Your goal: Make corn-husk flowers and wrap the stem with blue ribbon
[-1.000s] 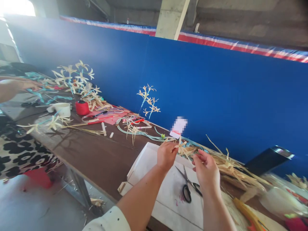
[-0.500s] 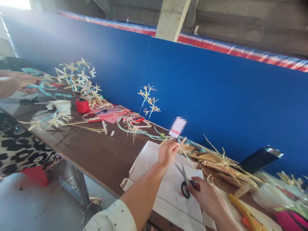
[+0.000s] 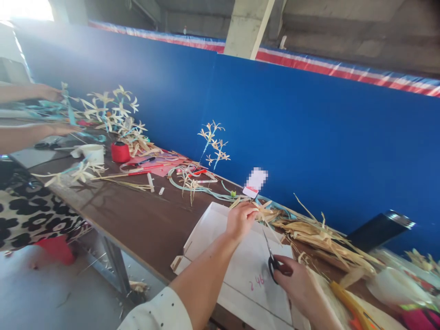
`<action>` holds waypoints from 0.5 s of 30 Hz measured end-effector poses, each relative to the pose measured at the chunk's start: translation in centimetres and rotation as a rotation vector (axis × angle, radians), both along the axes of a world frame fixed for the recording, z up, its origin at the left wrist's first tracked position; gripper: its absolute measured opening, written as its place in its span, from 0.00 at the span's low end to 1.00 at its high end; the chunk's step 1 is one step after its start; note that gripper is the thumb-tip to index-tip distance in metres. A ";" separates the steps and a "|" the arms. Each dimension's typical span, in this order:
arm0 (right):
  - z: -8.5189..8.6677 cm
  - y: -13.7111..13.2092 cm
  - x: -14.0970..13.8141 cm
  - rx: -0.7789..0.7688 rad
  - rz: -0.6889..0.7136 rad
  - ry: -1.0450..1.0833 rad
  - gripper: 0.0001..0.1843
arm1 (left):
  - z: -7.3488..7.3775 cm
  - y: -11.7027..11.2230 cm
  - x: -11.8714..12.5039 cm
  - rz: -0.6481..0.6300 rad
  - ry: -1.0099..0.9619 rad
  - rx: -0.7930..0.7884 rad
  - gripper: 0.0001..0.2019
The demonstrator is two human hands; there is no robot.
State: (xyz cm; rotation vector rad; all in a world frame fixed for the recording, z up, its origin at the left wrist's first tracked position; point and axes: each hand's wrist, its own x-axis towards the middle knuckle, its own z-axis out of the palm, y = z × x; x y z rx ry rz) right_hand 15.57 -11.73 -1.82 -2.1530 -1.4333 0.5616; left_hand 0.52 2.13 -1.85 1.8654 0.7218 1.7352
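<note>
At your far left, a co-worker's upper hand and lower hand are at a blue strip, well apart from your own. Just right of them, a cluster of blooms stands by the blue wall. Nearer you are a white cup, a red spool and a loose spray near the front edge of the surface. Pink paper, sticks and looped cords clutter the stretch toward the middle; two sprigs rise behind the cords.

Your left hand reaches over the white box, its fingers pinched narrow on a pale flower. A card sits just beyond it, and husks crowd in from the right, close behind the flower. Your right hand grips the scissors by the black handles, blades pointing away from you, below the flower; you cannot tell whether their tip touches anything. Beside your right forearm lies a yellow tool, with a black bottle past the husks and a plastic bag at the far right.
</note>
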 end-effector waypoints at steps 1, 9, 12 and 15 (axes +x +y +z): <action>0.1 -0.2 0.1 0.028 -0.020 0.139 0.22 | 0.0 0.0 0.0 -0.003 -0.001 0.005 0.06; 0.6 -2.3 -1.5 0.260 -0.100 0.868 0.30 | -0.1 0.0 -0.1 0.000 0.046 0.073 0.06; 0.4 -2.3 -1.4 0.323 0.013 0.983 0.28 | -0.2 0.0 0.0 0.011 0.077 0.086 0.06; -0.1 -2.0 -0.9 0.381 0.048 1.091 0.25 | -0.1 -0.1 -0.1 0.000 0.084 0.124 0.07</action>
